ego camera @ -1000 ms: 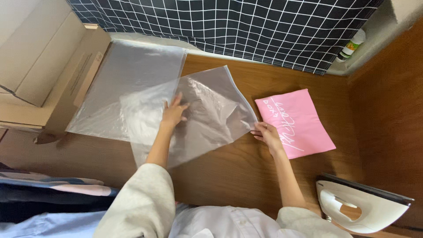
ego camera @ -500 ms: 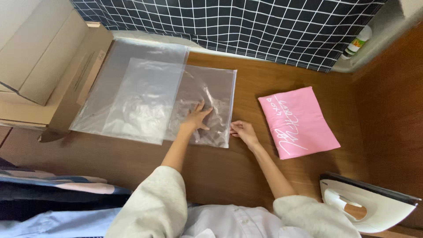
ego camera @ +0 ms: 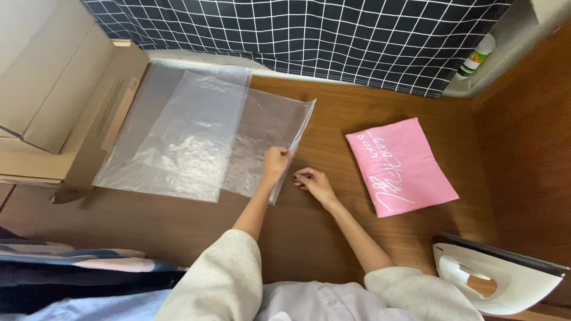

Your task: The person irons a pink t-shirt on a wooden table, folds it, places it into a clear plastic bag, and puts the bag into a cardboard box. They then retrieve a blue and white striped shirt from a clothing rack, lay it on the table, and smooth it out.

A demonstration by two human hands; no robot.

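Observation:
My left hand (ego camera: 275, 163) pinches the right edge of a clear plastic bag (ego camera: 262, 137) and lifts that edge off the wooden table (ego camera: 333, 226). The bag overlaps a pile of similar clear bags (ego camera: 178, 131) to its left. Just to the right, my right hand (ego camera: 314, 182) rests on the table with fingers loosely curled, holding nothing. A folded pink cloth (ego camera: 398, 165) with white lettering lies flat further right, apart from both hands.
Cardboard boxes (ego camera: 53, 101) stand at the left edge. A dark grid-patterned cloth (ego camera: 309, 35) hangs along the back. A white iron (ego camera: 493, 276) sits at the lower right. A small bottle (ego camera: 477, 56) stands on the ledge at top right. Folded fabric (ego camera: 65, 261) lies at lower left.
The clear bag has been slid left onto the pile, and its right edge is now lifted by my left hand. My right hand has drawn away from the bag toward me.

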